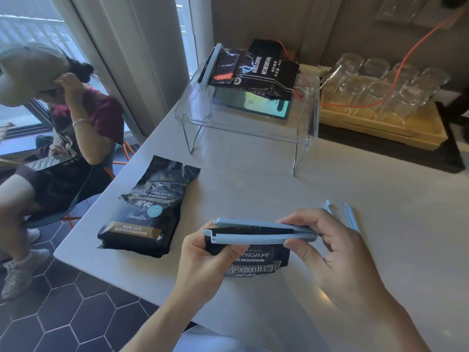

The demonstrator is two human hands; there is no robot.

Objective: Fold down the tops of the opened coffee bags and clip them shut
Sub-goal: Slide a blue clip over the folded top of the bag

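Observation:
A black coffee bag (pixel 256 261) stands near the table's front edge with its top folded down. A long light-blue clip (pixel 258 233) straddles the fold, its two bars still slightly apart at the left end. My left hand (pixel 203 255) grips the bag's left side under the clip's free end. My right hand (pixel 327 247) pinches the clip's hinged right end. A second black coffee bag (pixel 146 212) lies flat to the left, its top crumpled and unclipped. Another light-blue clip (pixel 351 217) lies open on the table past my right hand.
A clear acrylic riser (pixel 307 128) at the back holds a clipped dark coffee bag (pixel 256 69) over a tablet. Upturned glasses (pixel 380 85) sit on a wooden tray at the right. A seated person (pixel 63 128) is at the left beyond the table's edge.

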